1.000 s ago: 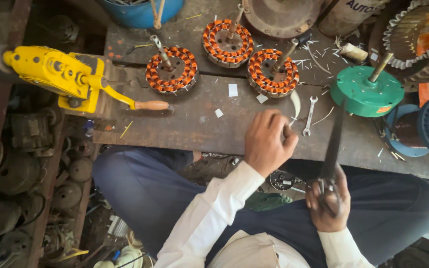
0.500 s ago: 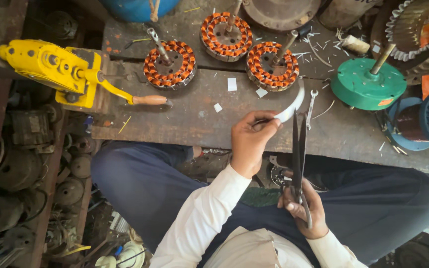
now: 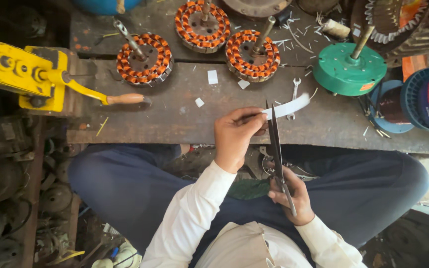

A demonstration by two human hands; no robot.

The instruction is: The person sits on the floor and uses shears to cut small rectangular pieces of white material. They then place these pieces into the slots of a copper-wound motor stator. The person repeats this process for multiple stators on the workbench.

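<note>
Nearest, scissors are gripped at the handles by the right hand, their long blades pointed away from the body and parted narrowly around a white strip, which is pinched at its near end by the closed fingers of the left hand. The strip's long axis is laid crosswise to the blades, reaching rightward and away from the left fingers, above the lap. Beyond, a worn bench is seen, on which three copper-wound stators, a green disc, a spanner and a yellow tool are set.
</note>
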